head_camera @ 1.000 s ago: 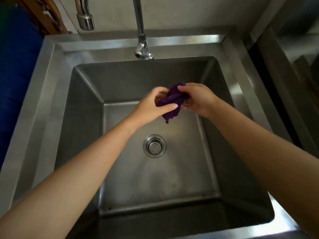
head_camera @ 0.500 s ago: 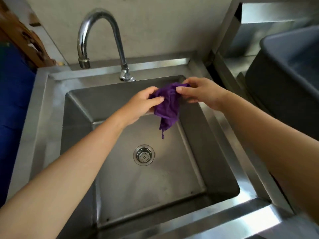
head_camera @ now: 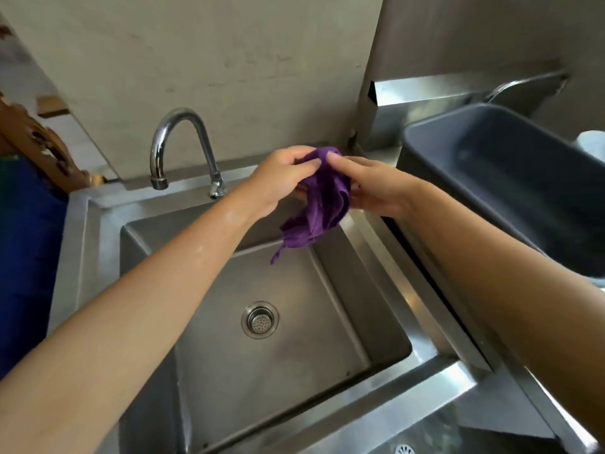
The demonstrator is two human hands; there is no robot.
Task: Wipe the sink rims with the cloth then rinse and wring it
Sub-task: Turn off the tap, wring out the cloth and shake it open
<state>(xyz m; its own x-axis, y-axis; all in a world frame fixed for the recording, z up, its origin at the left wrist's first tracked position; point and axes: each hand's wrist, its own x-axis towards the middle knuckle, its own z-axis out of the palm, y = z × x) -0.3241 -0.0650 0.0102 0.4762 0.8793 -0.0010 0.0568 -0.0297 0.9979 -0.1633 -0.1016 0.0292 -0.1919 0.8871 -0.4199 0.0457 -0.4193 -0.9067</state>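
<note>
I am pinching the purple cloth (head_camera: 322, 198) between my left hand (head_camera: 278, 180) and right hand (head_camera: 373, 186), fingers closed on it, above the steel sink's (head_camera: 98, 224) back-right corner.

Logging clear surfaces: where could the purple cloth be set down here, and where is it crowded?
Bare spots: the sink floor around the drain strainer, the left rim, and the front rim. Crowded: the far right corner, where both hands, left hand and right hand, hold the purple cloth beside the grey tub.
</note>
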